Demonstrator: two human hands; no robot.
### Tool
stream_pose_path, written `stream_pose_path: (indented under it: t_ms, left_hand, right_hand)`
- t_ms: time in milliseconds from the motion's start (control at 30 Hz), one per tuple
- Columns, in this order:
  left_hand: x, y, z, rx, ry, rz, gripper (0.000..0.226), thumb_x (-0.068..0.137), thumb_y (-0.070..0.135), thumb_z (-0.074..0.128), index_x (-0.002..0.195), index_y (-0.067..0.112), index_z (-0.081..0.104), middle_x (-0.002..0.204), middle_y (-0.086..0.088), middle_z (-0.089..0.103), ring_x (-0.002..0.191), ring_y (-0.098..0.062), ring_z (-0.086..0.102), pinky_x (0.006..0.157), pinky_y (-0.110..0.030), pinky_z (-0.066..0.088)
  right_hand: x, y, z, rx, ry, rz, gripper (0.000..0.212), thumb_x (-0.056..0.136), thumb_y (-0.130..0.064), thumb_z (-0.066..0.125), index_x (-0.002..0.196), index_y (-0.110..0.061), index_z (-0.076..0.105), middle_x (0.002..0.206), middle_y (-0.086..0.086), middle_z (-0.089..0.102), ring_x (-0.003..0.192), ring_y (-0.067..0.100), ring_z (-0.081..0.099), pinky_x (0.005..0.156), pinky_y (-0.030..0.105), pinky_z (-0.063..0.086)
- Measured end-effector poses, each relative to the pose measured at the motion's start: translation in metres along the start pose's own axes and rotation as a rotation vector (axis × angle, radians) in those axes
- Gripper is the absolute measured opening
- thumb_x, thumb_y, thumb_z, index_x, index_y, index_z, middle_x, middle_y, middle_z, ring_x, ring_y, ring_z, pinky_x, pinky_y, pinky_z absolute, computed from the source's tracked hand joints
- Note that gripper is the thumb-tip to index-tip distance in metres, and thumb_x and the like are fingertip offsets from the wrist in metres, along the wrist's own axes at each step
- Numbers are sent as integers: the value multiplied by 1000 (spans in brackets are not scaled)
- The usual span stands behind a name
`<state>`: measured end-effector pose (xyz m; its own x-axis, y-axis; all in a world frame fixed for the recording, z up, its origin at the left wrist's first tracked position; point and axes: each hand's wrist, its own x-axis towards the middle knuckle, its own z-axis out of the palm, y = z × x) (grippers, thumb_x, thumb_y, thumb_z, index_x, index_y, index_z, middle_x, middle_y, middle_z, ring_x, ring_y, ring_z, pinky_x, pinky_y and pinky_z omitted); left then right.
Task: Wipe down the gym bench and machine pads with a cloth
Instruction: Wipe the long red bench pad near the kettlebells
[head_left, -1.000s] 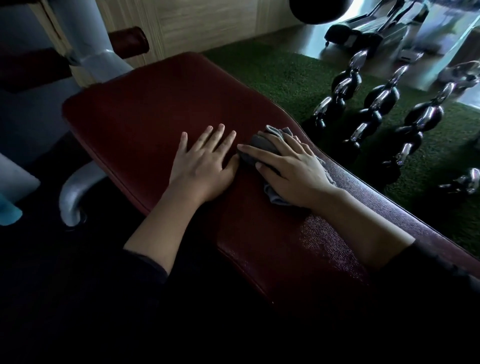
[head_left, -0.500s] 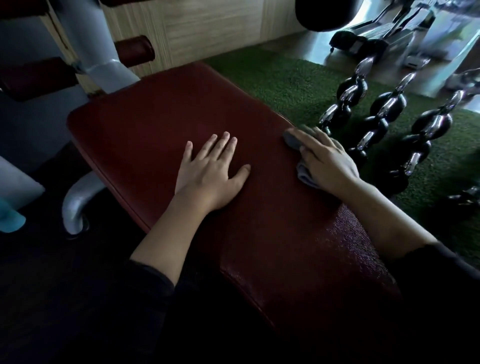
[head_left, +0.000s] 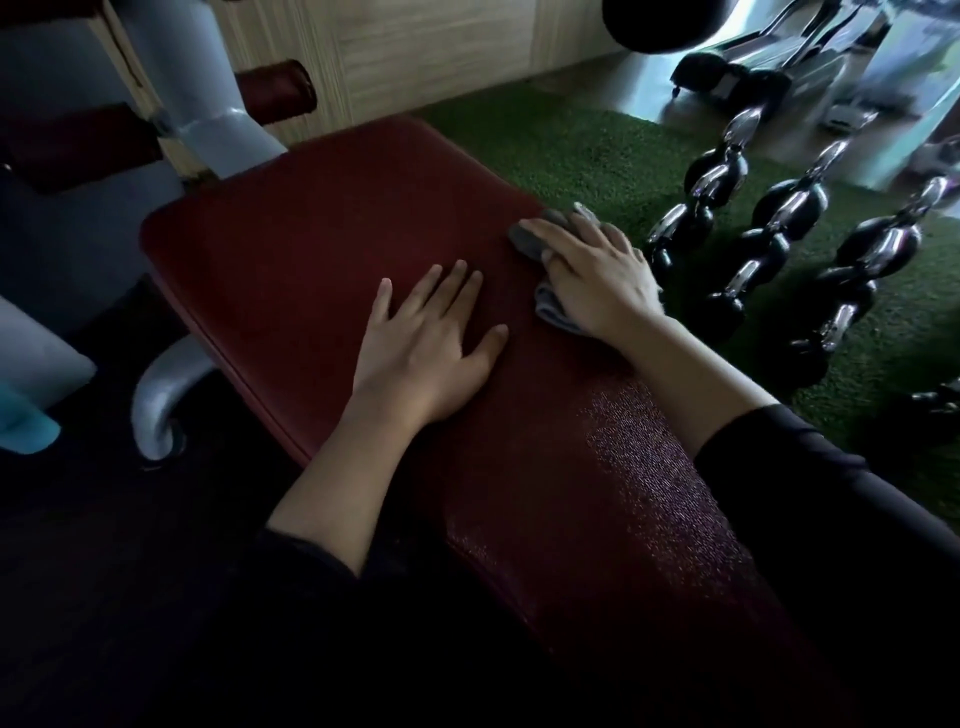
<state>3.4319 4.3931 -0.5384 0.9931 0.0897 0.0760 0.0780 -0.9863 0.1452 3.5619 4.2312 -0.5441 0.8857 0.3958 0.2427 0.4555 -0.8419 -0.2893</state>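
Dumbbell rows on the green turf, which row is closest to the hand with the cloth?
The leftmost row of dumbbells, just beyond the bench edge beside the right hand pressing the grey cloth; the other two rows stand farther right.

Left hand (head_left: 423, 345) lies flat, palm down, fingers (head_left: 441, 291) straight and slightly spread, thumb angled out to the right, forearm bare below a dark sleeve. Right hand (head_left: 597, 280) reaches farther forward, palm down, fingers stretched ahead and pressing on the cloth (head_left: 530, 241), wrist nearly straight, forearm bare up to its dark sleeve.
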Motion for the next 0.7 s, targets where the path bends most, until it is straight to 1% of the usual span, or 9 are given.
stream_pose_path:
  t_ms: [100, 167, 267, 333, 400, 467, 567, 633, 700]
  left_hand:
    - [-1, 0, 0, 13, -7, 0, 70, 94, 62, 13, 155, 29, 3, 161, 14, -4, 147, -3, -8, 120, -42, -8]
    - [-1, 0, 1, 19, -11, 0, 70, 94, 62, 13, 154, 29, 1, 161, 13, -5, 147, -4, -8, 120, -42, -8]
    - [1, 0, 3, 28, -7, 4, 69, 95, 61, 13, 154, 27, 1, 161, 12, -4, 147, -5, -8, 120, -44, -7]
    - [1, 0, 3, 31, -9, 7, 69, 96, 60, 13, 154, 27, 1, 162, 11, -4, 147, -6, -7, 120, -44, -7]
    - [1, 0, 2, 41, -13, 10, 68, 96, 60, 13, 155, 27, 1, 162, 11, -4, 147, -6, -7, 120, -44, -7]
    - [-1, 0, 1, 29, 1, 13, 67, 96, 59, 14, 155, 27, 4, 162, 11, -2, 148, -6, -7, 120, -44, -6]
    - [-1, 0, 0, 0, 7, 13, 67, 97, 60, 15, 155, 28, 7, 162, 12, 0, 148, -6, -6, 120, -44, -7]
    - [-2, 0, 0, -5, -5, 11, 68, 96, 61, 13, 155, 29, 6, 162, 13, -1, 147, -5, -8, 120, -44, -7]
    - [-2, -1, 0, 2, -10, 6, 68, 95, 62, 12, 155, 29, 4, 161, 13, -3, 147, -4, -9, 120, -43, -8]
  right_hand:
    - [-15, 34, -6, 85, 6, 77, 44, 96, -44, 31, 138, -58, 27, 151, -17, 32, 135, 22, 36, 109, 40, 30]
    - [-42, 40, -13, 79, 4, 91, 45, 95, -46, 29, 138, -57, 24, 150, -18, 32, 132, 22, 39, 107, 42, 35]
    - [-90, 19, -19, -48, 29, 89, 46, 97, -40, 29, 143, -49, 30, 153, -14, 29, 131, 25, 34, 108, 43, 31]
    - [-106, -8, -17, -125, 36, 68, 52, 93, -42, 25, 144, -49, 27, 154, -12, 28, 135, 26, 29, 109, 44, 27]
    - [-99, -27, -10, -110, 7, 53, 52, 94, -41, 26, 145, -51, 24, 156, -10, 25, 140, 26, 24, 113, 42, 21]
    - [-71, -34, -4, -75, -5, 23, 49, 97, -38, 32, 143, -53, 25, 156, -11, 24, 141, 26, 22, 114, 41, 16]
    - [-19, -24, -4, -84, 3, -8, 46, 98, -38, 33, 141, -54, 29, 155, -12, 26, 141, 24, 23, 115, 42, 13]
    - [3, -4, -6, -38, -46, 66, 44, 99, -41, 31, 139, -58, 28, 155, -14, 25, 141, 24, 23, 114, 47, 16]
    - [2, 15, -8, 49, -76, 152, 42, 98, -44, 30, 136, -62, 26, 153, -20, 24, 137, 27, 29, 111, 51, 25]
